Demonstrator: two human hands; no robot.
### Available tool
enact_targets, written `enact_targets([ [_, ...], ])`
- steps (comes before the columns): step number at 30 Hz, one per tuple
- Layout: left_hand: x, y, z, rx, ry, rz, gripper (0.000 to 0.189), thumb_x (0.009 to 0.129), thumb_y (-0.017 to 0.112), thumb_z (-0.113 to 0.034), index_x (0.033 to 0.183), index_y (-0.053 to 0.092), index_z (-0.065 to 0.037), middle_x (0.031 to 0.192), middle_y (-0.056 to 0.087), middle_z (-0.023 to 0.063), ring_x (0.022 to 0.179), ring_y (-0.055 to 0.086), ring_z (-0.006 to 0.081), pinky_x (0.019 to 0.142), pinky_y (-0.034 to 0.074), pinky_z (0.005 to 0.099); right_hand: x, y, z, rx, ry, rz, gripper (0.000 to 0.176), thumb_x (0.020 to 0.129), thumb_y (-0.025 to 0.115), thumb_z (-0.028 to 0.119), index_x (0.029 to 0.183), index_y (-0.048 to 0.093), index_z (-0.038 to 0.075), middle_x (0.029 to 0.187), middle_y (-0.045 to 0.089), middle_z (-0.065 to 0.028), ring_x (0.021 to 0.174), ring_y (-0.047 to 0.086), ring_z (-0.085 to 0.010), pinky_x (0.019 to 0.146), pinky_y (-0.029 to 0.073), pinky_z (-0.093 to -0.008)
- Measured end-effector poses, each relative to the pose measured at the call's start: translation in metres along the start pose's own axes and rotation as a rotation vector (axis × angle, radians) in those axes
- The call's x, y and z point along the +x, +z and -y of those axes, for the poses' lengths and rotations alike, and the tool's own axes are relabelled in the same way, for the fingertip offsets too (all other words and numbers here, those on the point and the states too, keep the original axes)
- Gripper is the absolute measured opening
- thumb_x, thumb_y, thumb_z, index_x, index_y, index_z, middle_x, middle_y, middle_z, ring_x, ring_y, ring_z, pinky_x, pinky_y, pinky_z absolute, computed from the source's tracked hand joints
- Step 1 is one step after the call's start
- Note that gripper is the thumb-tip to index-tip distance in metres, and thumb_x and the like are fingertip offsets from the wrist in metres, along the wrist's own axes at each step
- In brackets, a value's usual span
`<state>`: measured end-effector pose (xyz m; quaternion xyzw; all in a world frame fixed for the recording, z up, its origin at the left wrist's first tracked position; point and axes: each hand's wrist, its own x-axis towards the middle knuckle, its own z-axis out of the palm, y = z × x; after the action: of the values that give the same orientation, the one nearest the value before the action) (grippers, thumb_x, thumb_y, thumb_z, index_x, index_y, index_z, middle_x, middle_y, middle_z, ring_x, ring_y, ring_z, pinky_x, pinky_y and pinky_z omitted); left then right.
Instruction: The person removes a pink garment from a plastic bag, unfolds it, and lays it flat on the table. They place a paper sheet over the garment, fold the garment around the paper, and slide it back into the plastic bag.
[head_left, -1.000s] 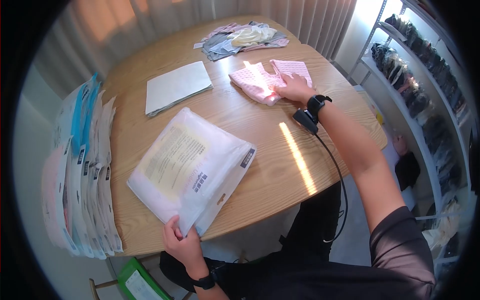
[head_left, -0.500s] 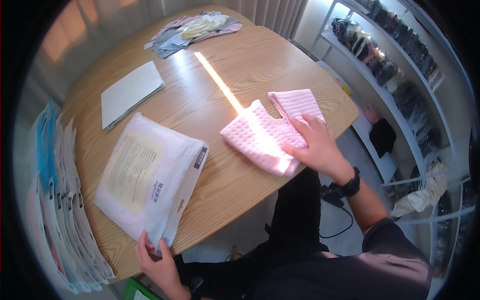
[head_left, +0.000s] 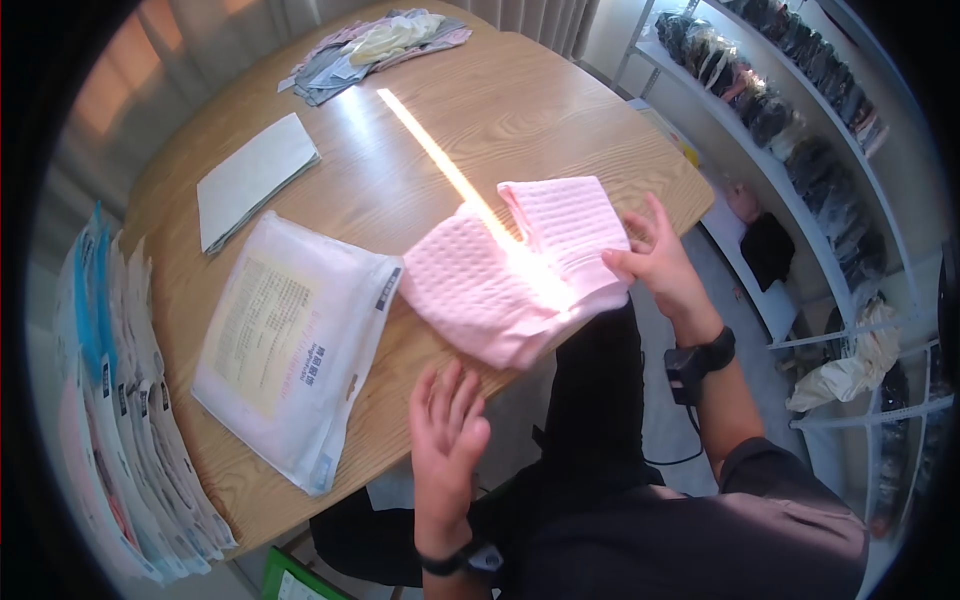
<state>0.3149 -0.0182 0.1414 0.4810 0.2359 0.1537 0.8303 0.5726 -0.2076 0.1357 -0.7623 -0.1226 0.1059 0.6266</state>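
Resting on the surface (head_left: pixel 560 120), the wrapped packet (head_left: pixel 285 340) has been released by the left hand (head_left: pixel 448 435), which now hangs empty, fingers spread, near the pink garment (head_left: pixel 465 280). That has shifted closer to the packet, by the front edge; the right hand (head_left: pixel 668 268) has left its top for its right side, whether gripping I can't tell.

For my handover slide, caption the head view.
Both hands open at a pink garment, printed package alongside on wooden table.

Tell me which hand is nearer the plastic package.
Left. The left hand is right of the plastic package in view, not touching it; the right hand is farther off, by the pink garment's right edge.
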Motion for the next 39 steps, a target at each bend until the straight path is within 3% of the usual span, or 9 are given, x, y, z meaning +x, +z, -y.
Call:
enact_targets([
  [4, 0.028, 0.009, 0.002, -0.212, 0.034, 0.042, 0.074, 0.088, 0.064, -0.010, 0.150, 0.025, 0.001, 0.144, 0.042, 0.0243, 0.138, 0.043, 0.0361, 0.117, 0.034, 0.0486, 0.005, 0.006, 0.010, 0.567, 0.193, 0.233, 0.099, 0.080, 0.078, -0.002, 0.155, 0.013, -0.006, 0.143, 0.049, -0.0254, 0.123, 0.058, -0.0287, 0.105, 0.048, -0.0397],
  [6, 0.035, 0.006, 0.001, -0.240, 0.031, 0.032, 0.070, 0.090, 0.062, -0.009, 0.149, 0.026, 0.001, 0.143, 0.044, 0.0229, 0.138, 0.043, 0.0351, 0.117, 0.034, 0.0480, -0.003, 0.017, 0.030, 0.644, 0.196, 0.283, 0.077, 0.083, 0.071, -0.008, 0.149, 0.031, -0.007, 0.137, 0.055, -0.0230, 0.124, 0.059, -0.0268, 0.108, 0.047, -0.0380],
  [16, 0.051, 0.022, 0.017, -0.154, 0.237, -0.165, 0.061, 0.094, 0.063, -0.005, 0.145, 0.031, 0.004, 0.137, 0.049, 0.0213, 0.125, 0.053, 0.0299, 0.108, 0.044, 0.0393, 0.012, 0.033, -0.009, 0.767, 0.204, 0.452, 0.052, 0.093, 0.061, 0.001, 0.142, 0.045, -0.005, 0.134, 0.059, -0.0186, 0.120, 0.062, -0.0251, 0.104, 0.051, -0.0376],
  [24, 0.055, 0.064, -0.009, 0.312, 0.703, -0.115, 0.065, 0.095, 0.064, -0.005, 0.148, 0.028, 0.007, 0.139, 0.052, 0.0224, 0.132, 0.048, 0.0292, 0.115, 0.038, 0.0407, 0.002, 0.068, -0.003, 1.090, 0.301, 0.473, 0.044, 0.107, 0.040, 0.015, 0.149, 0.036, 0.000, 0.136, 0.056, -0.0175, 0.125, 0.057, -0.0276, 0.110, 0.045, -0.0419],
  [26, 0.061, 0.067, -0.008, 0.349, 0.752, -0.031, 0.060, 0.094, 0.066, -0.007, 0.146, 0.037, 0.004, 0.139, 0.054, 0.0216, 0.130, 0.051, 0.0287, 0.111, 0.041, 0.0409, 0.008, 0.086, -0.023, 1.127, 0.336, 0.561, 0.035, 0.109, 0.036, 0.022, 0.133, 0.050, 0.001, 0.126, 0.062, -0.0173, 0.112, 0.063, -0.0262, 0.099, 0.053, -0.0418],
  [28, 0.067, 0.067, -0.012, 1.024, 0.808, 0.254, 0.056, 0.087, 0.073, -0.008, 0.138, 0.050, 0.001, 0.139, 0.056, 0.0180, 0.125, 0.056, 0.0304, 0.106, 0.045, 0.0439, -0.003, 0.091, -0.015, 1.177, 0.498, 0.529, 0.036, 0.108, 0.035, 0.023, 0.127, 0.054, -0.001, 0.120, 0.065, -0.0171, 0.107, 0.064, -0.0258, 0.098, 0.053, -0.0410],
  [32, 0.076, 0.065, 0.014, 1.358, 0.874, 0.221, 0.055, 0.081, 0.076, -0.020, 0.132, 0.059, -0.005, 0.131, 0.061, 0.0172, 0.125, 0.057, 0.0340, 0.117, 0.023, 0.0562, -0.022, 0.094, -0.006, 1.307, 0.562, 0.498, 0.036, 0.106, 0.038, 0.025, 0.117, 0.059, -0.003, 0.111, 0.068, -0.0164, 0.100, 0.066, -0.0270, 0.092, 0.054, -0.0436],
  [35, 0.071, 0.066, 0.015, 1.357, 0.918, 0.190, 0.054, 0.082, 0.074, -0.021, 0.131, 0.059, -0.006, 0.134, 0.061, 0.0168, 0.129, 0.055, 0.0338, 0.116, 0.022, 0.0594, -0.041, 0.088, 0.003, 1.228, 0.575, 0.390, 0.026, 0.105, 0.044, 0.023, 0.103, 0.062, 0.004, 0.089, 0.067, -0.0091, 0.075, 0.064, -0.0196, 0.068, 0.057, -0.0366],
  [39, 0.066, 0.065, 0.011, 1.389, 0.909, 0.067, 0.056, 0.082, 0.074, -0.020, 0.133, 0.057, -0.003, 0.138, 0.058, 0.0187, 0.133, 0.052, 0.0347, 0.117, 0.023, 0.0587, -0.051, 0.086, -0.020, 1.290, 0.330, 0.574, 0.033, 0.107, 0.046, 0.029, 0.126, 0.055, 0.003, 0.120, 0.064, -0.0095, 0.108, 0.061, -0.0178, 0.096, 0.051, -0.0357],
])
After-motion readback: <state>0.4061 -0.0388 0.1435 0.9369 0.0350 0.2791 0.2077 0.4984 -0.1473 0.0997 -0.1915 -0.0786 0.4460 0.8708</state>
